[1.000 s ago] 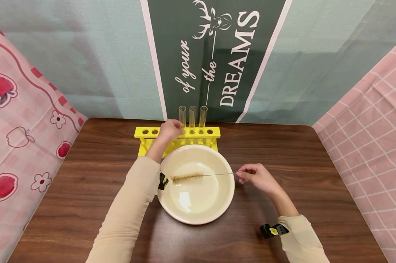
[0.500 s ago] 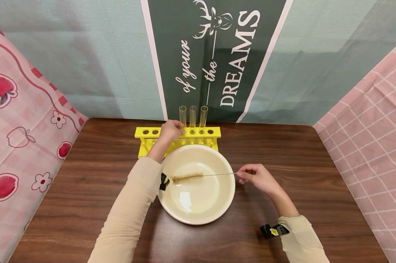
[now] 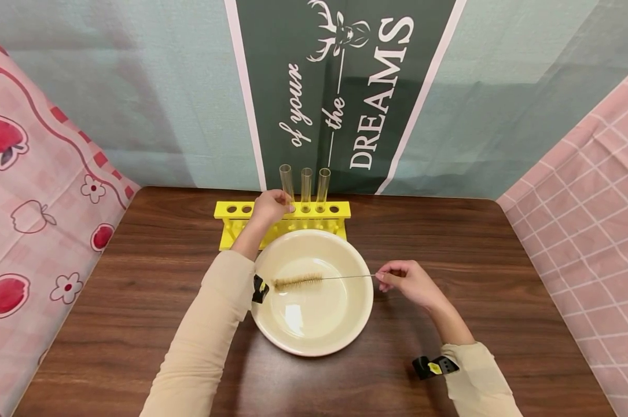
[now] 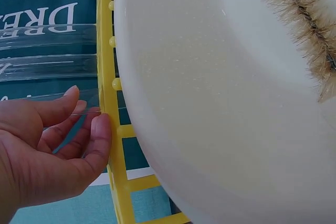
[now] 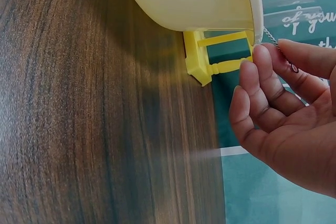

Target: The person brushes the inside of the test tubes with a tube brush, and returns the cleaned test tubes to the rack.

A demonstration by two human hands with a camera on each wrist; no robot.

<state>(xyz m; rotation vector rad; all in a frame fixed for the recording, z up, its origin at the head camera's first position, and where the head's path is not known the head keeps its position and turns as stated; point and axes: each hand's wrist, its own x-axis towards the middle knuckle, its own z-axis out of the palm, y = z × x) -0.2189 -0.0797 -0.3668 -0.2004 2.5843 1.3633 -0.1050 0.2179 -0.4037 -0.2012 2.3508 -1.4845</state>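
I have the left hand [image 3: 270,207] behind the bowl [image 3: 324,324], fingers clamped on a tube [image 3: 286,178]; the right hand [image 3: 410,281], right of the bowl, pinches the brush [image 3: 299,281].

teal back cloth [image 3: 188,104] w/ dk panel [image 3: 321,87] | 2 pink side cloths [image 3: 43,214] | brn tbl [image 3: 449,237]
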